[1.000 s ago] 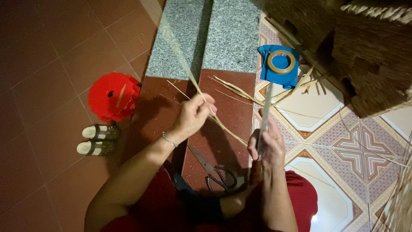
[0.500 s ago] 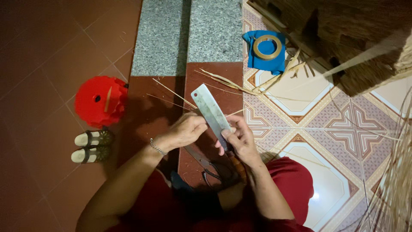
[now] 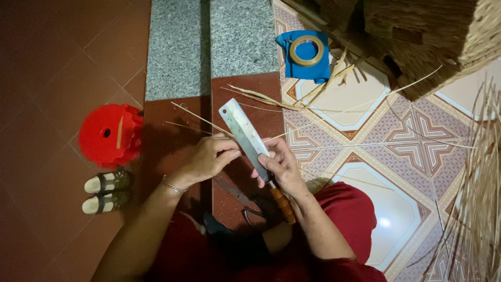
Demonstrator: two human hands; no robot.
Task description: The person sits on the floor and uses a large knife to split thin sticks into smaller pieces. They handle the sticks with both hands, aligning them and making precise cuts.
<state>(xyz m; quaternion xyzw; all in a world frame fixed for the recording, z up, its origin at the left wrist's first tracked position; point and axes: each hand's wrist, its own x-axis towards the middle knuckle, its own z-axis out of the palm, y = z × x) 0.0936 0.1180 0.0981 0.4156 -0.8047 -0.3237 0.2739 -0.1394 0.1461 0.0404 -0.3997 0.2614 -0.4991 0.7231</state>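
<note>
The right hand (image 3: 282, 166) was wrapped around the knife (image 3: 245, 130) where the blade met its wooden handle (image 3: 282, 203), the fingers closed firmly on it. The blade, a broad flat cleaver shape, stretched up and to the left away from that grip, its squared tip pointing toward the grey stone slabs (image 3: 209, 47) of the floor. The handle poked out below the hand, toward the person's red-clad lap (image 3: 344, 219).

The left hand (image 3: 209, 156) sat just beside the blade on its left, fingers curled and pinched together on a thin strip (image 3: 201, 119) of pale cane or straw. That strip ran up and left from the fingertips across the dark red tile (image 3: 172, 141), and its near end met the blade's edge between the two hands. A bracelet (image 3: 172, 185) circled the left wrist.

Under the hands, partly hidden, a pair of scissors (image 3: 245, 203) lay on the floor. More loose strips (image 3: 271, 99) were scattered beyond the knife tip, reaching toward the patterned tiles (image 3: 407, 130). Farther off, a tape roll (image 3: 307, 50) rested on a blue cloth (image 3: 313, 70). Well to the left stood a red stool (image 3: 109, 136) with a pair of sandals (image 3: 107, 193) just below it. Woven straw work (image 3: 433, 36) filled the top right corner, and a bundle of loose straw (image 3: 480, 198) hung down the right edge.
</note>
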